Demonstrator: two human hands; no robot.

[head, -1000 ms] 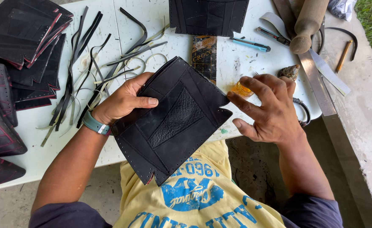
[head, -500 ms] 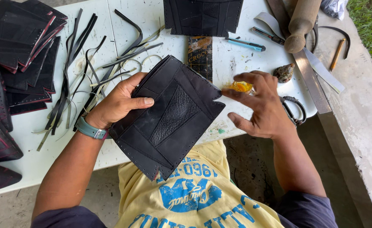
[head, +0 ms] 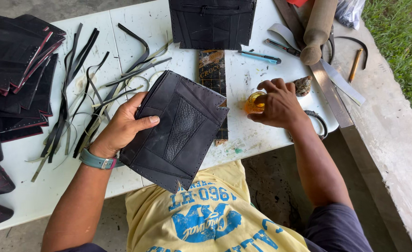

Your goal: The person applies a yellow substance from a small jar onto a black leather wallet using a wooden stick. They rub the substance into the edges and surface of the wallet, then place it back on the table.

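Note:
My left hand [head: 122, 128] grips a black stitched leather panel [head: 175, 130] by its left edge, holding it tilted above the front edge of the white table [head: 136, 28]. The panel has a textured strip down its middle and punched holes along its borders. My right hand [head: 278, 105] rests on the table to the right, fingers closed around a small amber jar [head: 253, 103]. A teal wristband sits on my left wrist.
Stacks of black leather panels [head: 17, 60] lie at the left, with loose black strips [head: 82, 93] beside them. Another black panel [head: 211, 23], a dark narrow board [head: 211, 70], a blue pen tool [head: 262, 57], a wooden roller [head: 318, 30], a metal ruler [head: 330, 88] lie behind.
My right hand left the panel's right edge and moved right onto the table with the amber jar. My left hand keeps the panel, now tilted slightly differently.

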